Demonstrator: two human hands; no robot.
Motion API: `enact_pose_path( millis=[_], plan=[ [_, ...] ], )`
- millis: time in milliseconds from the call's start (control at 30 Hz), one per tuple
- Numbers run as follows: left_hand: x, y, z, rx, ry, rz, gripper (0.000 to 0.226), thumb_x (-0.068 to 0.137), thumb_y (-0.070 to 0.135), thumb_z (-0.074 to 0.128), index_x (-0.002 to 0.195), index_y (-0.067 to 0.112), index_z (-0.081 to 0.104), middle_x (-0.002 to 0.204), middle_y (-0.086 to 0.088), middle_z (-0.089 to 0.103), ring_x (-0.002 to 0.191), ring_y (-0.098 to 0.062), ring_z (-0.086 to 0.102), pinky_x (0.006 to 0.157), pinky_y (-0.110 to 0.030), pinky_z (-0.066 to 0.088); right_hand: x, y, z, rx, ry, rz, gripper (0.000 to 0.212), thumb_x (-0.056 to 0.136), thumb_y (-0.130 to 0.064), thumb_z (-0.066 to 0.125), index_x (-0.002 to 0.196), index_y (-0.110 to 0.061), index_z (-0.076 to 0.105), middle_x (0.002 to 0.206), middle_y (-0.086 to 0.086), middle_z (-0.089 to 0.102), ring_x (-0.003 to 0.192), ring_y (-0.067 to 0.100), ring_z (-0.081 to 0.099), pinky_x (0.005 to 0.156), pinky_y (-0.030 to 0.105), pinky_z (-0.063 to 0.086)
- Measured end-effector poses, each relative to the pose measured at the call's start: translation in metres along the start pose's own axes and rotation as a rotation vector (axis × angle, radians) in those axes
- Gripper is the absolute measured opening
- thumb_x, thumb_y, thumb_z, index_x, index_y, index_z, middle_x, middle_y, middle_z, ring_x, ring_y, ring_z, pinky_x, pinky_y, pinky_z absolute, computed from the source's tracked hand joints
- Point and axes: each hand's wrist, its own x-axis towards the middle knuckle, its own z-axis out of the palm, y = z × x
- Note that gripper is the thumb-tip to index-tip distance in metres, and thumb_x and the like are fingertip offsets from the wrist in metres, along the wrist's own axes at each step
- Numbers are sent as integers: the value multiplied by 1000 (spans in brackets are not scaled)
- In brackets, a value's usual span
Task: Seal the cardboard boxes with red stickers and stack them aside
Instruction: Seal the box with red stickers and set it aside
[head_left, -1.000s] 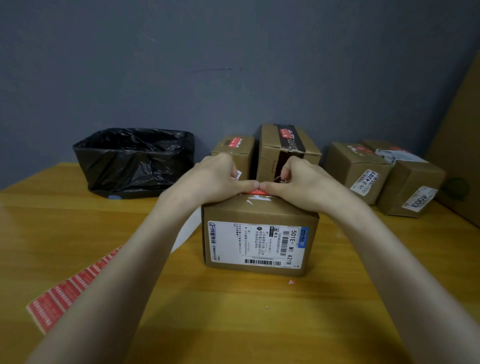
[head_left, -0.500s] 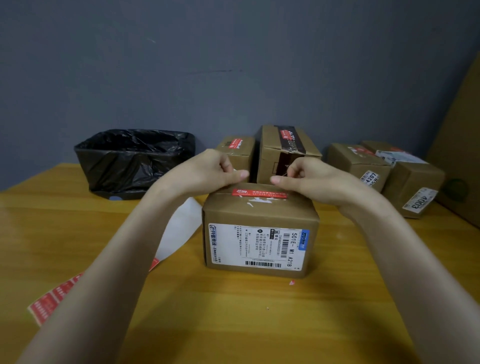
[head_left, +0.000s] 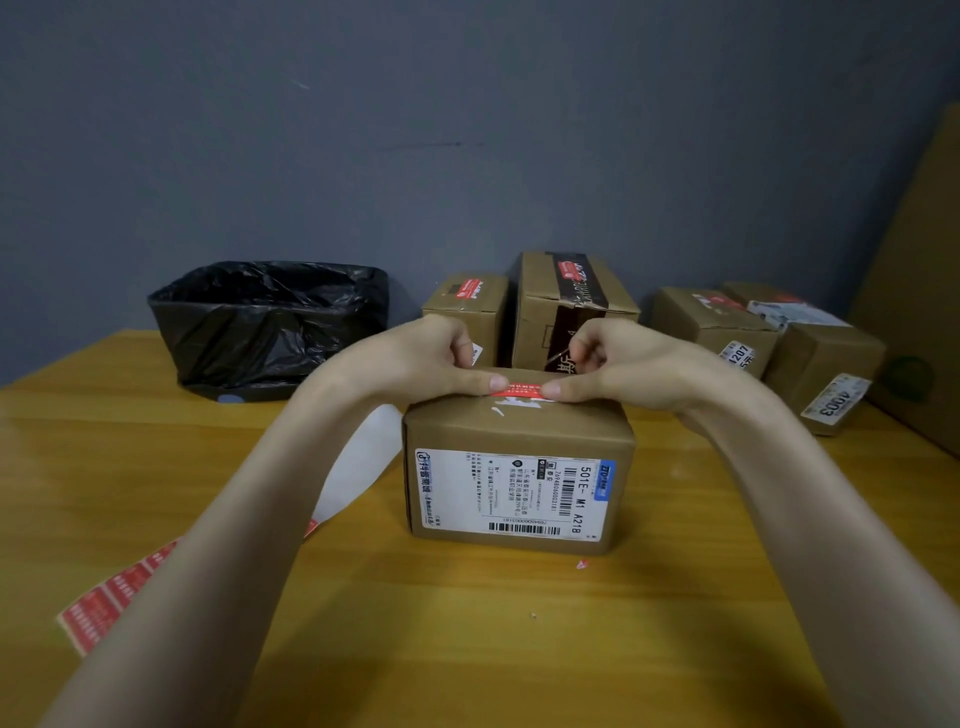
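Box (head_left: 519, 488) sits centred on the worktop (head_left: 467, 649). Left hand (head_left: 415, 364) and right hand (head_left: 639, 364), both clenched with thumbs extended, press the red sticker (head_left: 522, 389) flat across its top seam, apparently to bond it. Sticker strip (head_left: 119, 597) lies at 8 o'clock, within reach.

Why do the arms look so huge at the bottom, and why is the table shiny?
Head view: the wide-angle lens stretches the forearms toward the lower corners, while the left hand and right hand on the brown cardboard box look ordinary; head view again: soft glare streaks the yellow wooden table.
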Motion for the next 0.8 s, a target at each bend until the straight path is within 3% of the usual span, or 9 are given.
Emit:
enact_pose_path(
  millis=[100,233,333,400,500,600,800],
  plan=[
    [2,-6,-3,-75,-24,9,26,77,38,71,76,21,51,70,7,47,62,-6,43,60,-20,36,2,7,-3,100,-22,-17,30,74,-24,76,82,-23,48,80,-5,50,74,9,47,73,27,38],
    [0,-11,-10,-180,-64,38,22,77,24,73,74,17,52,66,6,46,58,-3,42,52,-8,37,1,13,-7,258,-56,-36,27,74,-9,75,80,-18,49,75,0,51,72,11,48,72,26,40],
    [-1,-14,-11,-237,-47,40,19,79,23,71,75,17,53,68,5,51,57,-1,47,53,-7,40,2,14,-6,272,-22,-19,24,79,-19,72,78,-20,48,73,-2,49,72,12,46,64,25,37],
    [2,-15,-8,-216,4,30,21,81,31,68,76,16,55,71,2,56,64,-6,52,62,-16,43,5,12,-2,195,35,-15,24,82,-25,70,77,-22,47,73,-5,46,71,10,44,60,25,33],
    [7,-13,-2,-151,77,18,22,80,32,69,75,17,54,72,-1,57,68,-11,52,67,-26,44,8,9,3,98,71,-20,25,82,-26,70,77,-23,45,78,-5,48,78,13,47,68,26,37],
    [7,-14,-2,-152,80,34,22,80,24,71,73,17,52,68,0,53,64,-10,48,63,-23,41,9,12,1,131,68,-12,24,83,-21,69,77,-22,46,78,-2,51,80,16,49,74,29,40],
    [4,-15,-7,-248,-26,50,26,73,23,77,79,15,53,69,3,51,60,-5,46,59,-14,41,5,12,-4,102,-30,-50,32,73,-32,76,81,-25,46,78,-7,50,74,8,48,68,24,37]
  ],
)
